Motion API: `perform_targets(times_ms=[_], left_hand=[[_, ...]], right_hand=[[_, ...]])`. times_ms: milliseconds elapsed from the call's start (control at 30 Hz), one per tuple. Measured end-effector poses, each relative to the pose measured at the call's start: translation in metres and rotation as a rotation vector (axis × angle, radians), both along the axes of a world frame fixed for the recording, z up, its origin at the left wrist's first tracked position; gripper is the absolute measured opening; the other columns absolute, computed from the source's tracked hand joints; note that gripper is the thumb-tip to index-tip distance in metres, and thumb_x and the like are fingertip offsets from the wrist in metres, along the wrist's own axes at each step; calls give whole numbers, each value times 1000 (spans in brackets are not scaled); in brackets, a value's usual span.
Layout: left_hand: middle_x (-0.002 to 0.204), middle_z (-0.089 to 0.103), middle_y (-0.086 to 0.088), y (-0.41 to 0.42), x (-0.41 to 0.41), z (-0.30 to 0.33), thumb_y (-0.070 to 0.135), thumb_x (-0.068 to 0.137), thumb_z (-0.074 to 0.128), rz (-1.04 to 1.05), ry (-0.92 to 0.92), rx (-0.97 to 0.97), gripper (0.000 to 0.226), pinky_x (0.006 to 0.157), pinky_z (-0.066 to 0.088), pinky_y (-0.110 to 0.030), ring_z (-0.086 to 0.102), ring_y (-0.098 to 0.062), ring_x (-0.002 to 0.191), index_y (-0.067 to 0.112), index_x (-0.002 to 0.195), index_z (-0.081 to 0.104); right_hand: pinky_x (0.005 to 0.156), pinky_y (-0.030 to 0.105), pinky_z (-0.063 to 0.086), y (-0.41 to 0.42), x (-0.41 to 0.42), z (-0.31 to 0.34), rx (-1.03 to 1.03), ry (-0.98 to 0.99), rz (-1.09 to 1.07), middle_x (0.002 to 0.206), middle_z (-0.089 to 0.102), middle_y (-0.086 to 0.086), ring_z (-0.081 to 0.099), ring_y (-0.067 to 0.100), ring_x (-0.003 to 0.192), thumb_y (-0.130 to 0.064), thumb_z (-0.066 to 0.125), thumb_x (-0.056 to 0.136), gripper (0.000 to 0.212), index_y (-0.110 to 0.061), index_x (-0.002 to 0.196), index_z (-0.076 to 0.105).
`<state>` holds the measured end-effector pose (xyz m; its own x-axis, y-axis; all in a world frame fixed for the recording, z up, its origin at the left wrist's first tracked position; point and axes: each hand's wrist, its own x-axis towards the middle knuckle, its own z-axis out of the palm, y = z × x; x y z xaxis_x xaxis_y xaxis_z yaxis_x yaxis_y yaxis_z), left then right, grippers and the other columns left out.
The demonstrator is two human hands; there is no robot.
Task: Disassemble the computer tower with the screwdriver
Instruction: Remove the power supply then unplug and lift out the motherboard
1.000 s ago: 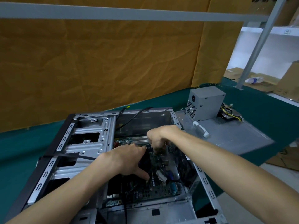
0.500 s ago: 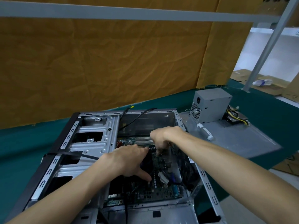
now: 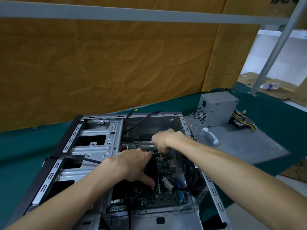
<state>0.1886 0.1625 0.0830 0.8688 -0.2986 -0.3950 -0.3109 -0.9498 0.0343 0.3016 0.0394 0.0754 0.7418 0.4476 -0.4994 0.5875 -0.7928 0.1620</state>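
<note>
Nearest the camera, left hand (image 3: 131, 165) lies inside the open computer tower (image 3: 93, 143), fingers straight, thumb spread, resting on the motherboard (image 3: 164, 170). Just beyond it, right hand (image 3: 163, 140) points fingers curled down at the board; what they pinch is unclear. Farther right of it, white-handled screwdriver (image 3: 211, 136) lies on the side panel (image 3: 249, 143), power supply (image 3: 216, 110) behind.

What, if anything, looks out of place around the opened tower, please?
A plastic bottle lies on its side on the cardboard at far right. The power supply sits outside the tower, which fits disassembly.
</note>
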Motion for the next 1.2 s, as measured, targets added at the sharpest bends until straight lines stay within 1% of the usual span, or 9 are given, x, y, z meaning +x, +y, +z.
perform_targets(times_ms=[167, 300, 433, 533, 633, 733, 900, 1033, 1200], left_hand=[[124, 64, -2, 1, 1, -2, 73, 71, 74, -6, -1, 7, 87, 94, 53, -43, 62, -25, 113, 17, 133, 48], [124, 63, -1, 2, 4, -3, 74, 70, 74, -9, -3, 0, 89, 95, 53, -42, 62, -24, 113, 18, 134, 49], [126, 63, 0, 2, 4, -5, 75, 70, 74, -11, 1, -3, 91, 96, 52, -43, 61, -23, 115, 19, 136, 48], [128, 62, -1, 2, 4, -4, 74, 70, 74, -3, 11, -5, 91, 97, 52, -43, 61, -24, 117, 18, 137, 47], [126, 63, -1, 2, 4, -4, 73, 70, 74, -6, 14, 0, 85, 96, 52, -42, 61, -24, 115, 20, 132, 49], [131, 61, -2, 2, 3, -4, 74, 71, 73, 5, 21, -2, 96, 98, 52, -42, 60, -25, 118, 17, 142, 44], [131, 60, -1, 2, 0, -2, 77, 72, 70, -5, 7, 6, 101, 96, 53, -43, 61, -24, 117, 17, 146, 39], [140, 55, -2, 2, -2, -2, 79, 74, 66, -10, -4, 23, 105, 99, 51, -44, 58, -25, 123, 16, 151, 32], [153, 44, -3, 2, -2, -3, 80, 77, 61, -26, -9, 40, 113, 103, 49, -42, 52, -25, 132, 15, 159, 17]], right_hand=[[55, 31, 45, -6, 2, 6, 25, 178, -46, 76, 61, 7, 54, 25, 64, -24, 77, 90, 28, -9, 73, 60], [53, 30, 41, -2, -1, 5, 0, 28, -3, 72, 58, 3, 52, 22, 59, -20, 75, 89, 28, -12, 72, 55], [52, 28, 42, -4, -2, 8, 32, 96, -29, 65, 56, 3, 52, 23, 58, -24, 80, 86, 31, -9, 70, 58], [54, 29, 43, -5, -3, 7, 35, 20, -16, 69, 54, 3, 51, 22, 59, -15, 73, 89, 28, -10, 70, 53], [53, 29, 42, 0, -4, 4, 41, 99, -18, 68, 55, 5, 52, 26, 62, -12, 71, 88, 24, -11, 69, 55], [67, 33, 44, -5, -2, 10, 70, -80, -24, 82, 62, 3, 62, 26, 80, -10, 71, 86, 12, -13, 82, 60], [60, 33, 41, -9, -4, 9, 184, -183, -98, 74, 55, 1, 56, 20, 66, -7, 64, 85, 18, -13, 72, 53], [67, 35, 43, -5, -10, 17, 250, -377, -108, 83, 53, 4, 54, 27, 77, -4, 64, 86, 16, -14, 86, 52], [54, 32, 45, -9, -15, 18, 207, -97, -167, 84, 58, 10, 56, 25, 64, 0, 56, 91, 17, -8, 77, 52]])
